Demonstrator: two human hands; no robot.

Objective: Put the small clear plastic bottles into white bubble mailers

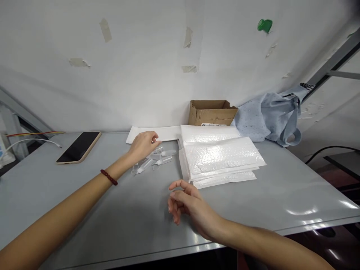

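My left hand (144,144) is over the far side of several small clear plastic bottles (164,160) with thin loops. Its fingers are loosely bent with a gap from the thumb, and I see nothing in them. Close by lies a flat white mailer (168,133), partly behind that hand. Nearer to me, my right hand (187,204) hovers above the table, fingers apart and slightly curled, holding nothing. Just beyond it is a stack of white bubble mailers (222,155), their shiny bubbled faces up.
The grey table (135,221) ends at a white wall. A phone (79,147) lies at the left beside a white cable (36,140). An open cardboard box (212,116) stands behind the mailers, with a light blue cloth bag (258,116) to its right.
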